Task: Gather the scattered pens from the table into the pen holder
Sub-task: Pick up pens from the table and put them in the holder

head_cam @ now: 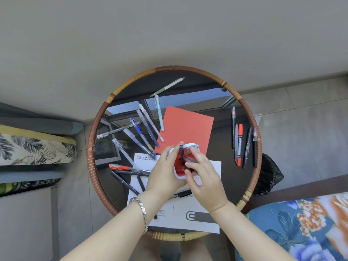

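Observation:
A red and white pen holder (178,169) stands near the middle of the round glass table (250,117). My left hand (165,172) grips its left side. My right hand (203,176) is over its mouth, fingers closed on a clear pen (192,159) angled into the holder. A dark pen (181,153) stands upright inside. Several pens lie scattered at the left, among them a blue pen (136,127) and a red marker (120,167). Another group with a red marker (239,144) lies at the right. Two pale pens (159,112) lie at the far side.
A red sheet (188,125) and white printed papers (188,217) lie under the holder. A black pen (181,194) lies on the paper under my right wrist. Cushioned seats flank the table at left and right. A black bag (269,176) sits beside the right rim.

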{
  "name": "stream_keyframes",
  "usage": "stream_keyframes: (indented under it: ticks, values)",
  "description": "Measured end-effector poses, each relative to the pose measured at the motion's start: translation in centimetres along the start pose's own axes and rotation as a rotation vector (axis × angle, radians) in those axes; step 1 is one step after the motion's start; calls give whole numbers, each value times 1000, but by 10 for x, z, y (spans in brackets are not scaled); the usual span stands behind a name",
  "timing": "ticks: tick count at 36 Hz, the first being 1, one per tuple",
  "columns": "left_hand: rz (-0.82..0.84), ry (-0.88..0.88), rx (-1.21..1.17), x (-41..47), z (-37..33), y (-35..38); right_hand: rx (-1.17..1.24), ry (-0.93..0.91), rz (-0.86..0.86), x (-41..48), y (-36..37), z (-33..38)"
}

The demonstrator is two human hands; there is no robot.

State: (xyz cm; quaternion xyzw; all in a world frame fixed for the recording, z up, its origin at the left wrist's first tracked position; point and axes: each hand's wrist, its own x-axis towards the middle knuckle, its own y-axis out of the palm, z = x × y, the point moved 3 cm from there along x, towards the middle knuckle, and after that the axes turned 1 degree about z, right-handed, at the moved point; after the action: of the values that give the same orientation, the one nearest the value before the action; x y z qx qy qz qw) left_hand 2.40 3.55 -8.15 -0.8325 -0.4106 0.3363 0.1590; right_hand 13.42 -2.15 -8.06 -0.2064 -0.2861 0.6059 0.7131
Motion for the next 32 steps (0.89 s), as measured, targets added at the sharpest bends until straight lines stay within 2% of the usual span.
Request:
stream_keyframes:
  ticks: [3, 6, 8, 10, 13, 15, 19, 22, 28, 32]
  values:
    - [-7, -20, 46, 1, 2, 1, 154, 254, 89, 13, -8, 4]
    - [0, -25, 50, 3, 1, 1, 207, 273, 35, 26, -30, 6]
    - [17, -41, 36, 4, -2, 0, 138, 298, -103, 32, -52, -6]
    - [21, -51, 20, 4, -4, 0, 62, 484, -180, 32, -71, -36]
    - [24, -67, 1, 4, -5, 3, -120, 829, -148, 27, -88, -89]
    - [27, -84, 14, 4, -6, 5, -223, 927, -85, 28, -89, -113]
    - [32, -100, 15, 6, -6, 8, -398, 947, 46, 39, -74, -136]
    - [40, -106, 8, 5, -5, 8, -444, 956, 89, 47, -59, -141]
    - [35, -102, -42, 5, -5, 5, -266, 1085, 36, 47, -56, -143]
    - [28, -85, -46, 4, -5, 3, -40, 960, -65, 47, -68, -121]
